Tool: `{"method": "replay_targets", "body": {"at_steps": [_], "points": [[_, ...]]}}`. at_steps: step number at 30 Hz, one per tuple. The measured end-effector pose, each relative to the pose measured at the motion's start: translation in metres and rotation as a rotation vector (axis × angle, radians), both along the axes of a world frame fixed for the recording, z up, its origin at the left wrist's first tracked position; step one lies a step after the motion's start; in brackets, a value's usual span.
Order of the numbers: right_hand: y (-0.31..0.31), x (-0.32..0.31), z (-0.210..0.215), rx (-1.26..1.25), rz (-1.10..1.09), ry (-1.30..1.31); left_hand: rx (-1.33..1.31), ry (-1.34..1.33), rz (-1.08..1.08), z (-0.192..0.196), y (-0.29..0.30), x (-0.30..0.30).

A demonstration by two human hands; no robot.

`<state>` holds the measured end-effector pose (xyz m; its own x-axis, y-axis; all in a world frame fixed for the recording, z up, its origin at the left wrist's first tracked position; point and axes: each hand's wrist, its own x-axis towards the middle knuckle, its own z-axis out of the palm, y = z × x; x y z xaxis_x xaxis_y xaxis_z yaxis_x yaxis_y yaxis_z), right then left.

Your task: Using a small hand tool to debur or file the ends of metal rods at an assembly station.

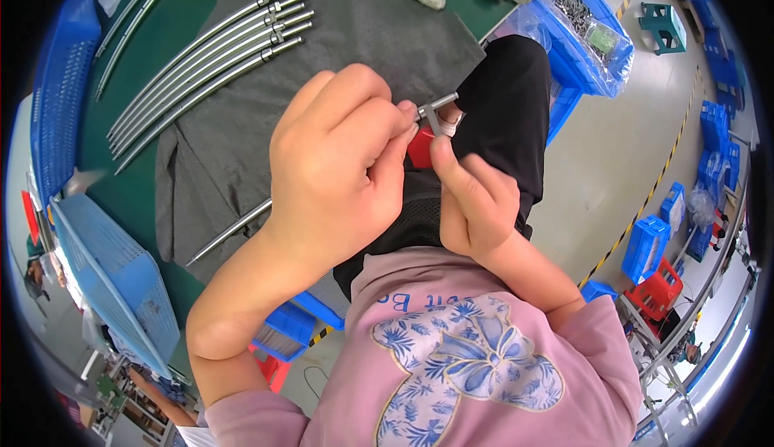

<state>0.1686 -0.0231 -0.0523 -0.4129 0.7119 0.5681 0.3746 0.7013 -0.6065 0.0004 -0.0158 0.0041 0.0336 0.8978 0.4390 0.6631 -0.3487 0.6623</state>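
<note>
Grey cloth (387, 36) covers part of the green tabletop (139, 185); across its edge, the left hand (334, 153) grips a metal rod (230, 232), probably stiff, light and slick, best held near its fitting (434, 120), where the curled right hand (481, 199) sets its thumb

The left grip (339, 153) pinches tightly above a bent elbow (214, 338); the right grip (480, 201) curls, thumb (451, 169) extended.
</note>
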Motion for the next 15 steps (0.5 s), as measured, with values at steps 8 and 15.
{"method": "replay_targets", "body": {"at_steps": [8,15], "points": [[-0.001,0.004,-0.004,0.003,0.003,-0.003,-0.012,0.001,0.003,0.001,0.001,0.001],[-0.001,0.002,-0.001,-0.073,0.021,0.005,-0.019,-0.005,-0.009,-0.001,-0.002,0.001]]}}
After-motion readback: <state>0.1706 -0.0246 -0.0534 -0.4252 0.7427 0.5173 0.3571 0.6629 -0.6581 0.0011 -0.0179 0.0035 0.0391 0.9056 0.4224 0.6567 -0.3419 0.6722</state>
